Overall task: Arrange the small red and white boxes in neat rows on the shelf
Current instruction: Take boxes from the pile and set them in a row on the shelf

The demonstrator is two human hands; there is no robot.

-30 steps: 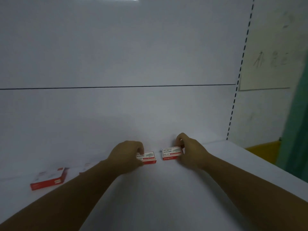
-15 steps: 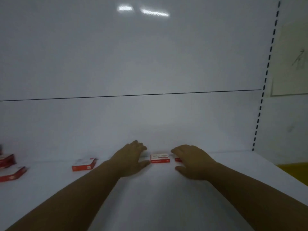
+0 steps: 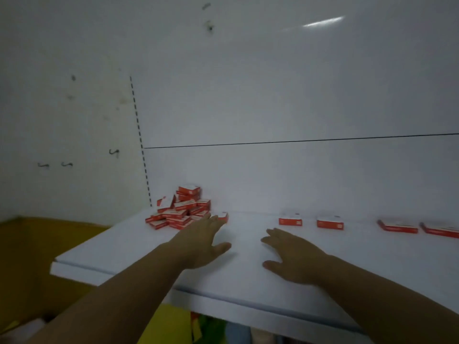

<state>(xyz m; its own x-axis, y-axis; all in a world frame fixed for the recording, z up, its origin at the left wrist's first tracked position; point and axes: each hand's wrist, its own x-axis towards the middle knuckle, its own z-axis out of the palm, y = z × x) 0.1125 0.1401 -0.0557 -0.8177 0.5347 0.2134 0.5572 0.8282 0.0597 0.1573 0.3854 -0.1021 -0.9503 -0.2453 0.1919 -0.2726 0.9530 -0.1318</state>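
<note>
A loose pile of small red and white boxes lies at the back left of the white shelf. My left hand is open, palm down, its fingertips just short of the pile and partly covering one box. My right hand is open, flat over the shelf, holding nothing. Along the back edge to the right, single boxes lie in a row: one box, a second box, a third box and a fourth box cut by the frame edge.
The white back panel rises behind the shelf, with a slotted upright at its left end. A marked wall and a yellow surface lie left of the shelf. Coloured items show below the shelf's front edge.
The view has swung left, bringing the pile of boxes into sight. Both hands have let go of the two boxes they held and moved left, now open over the shelf.
</note>
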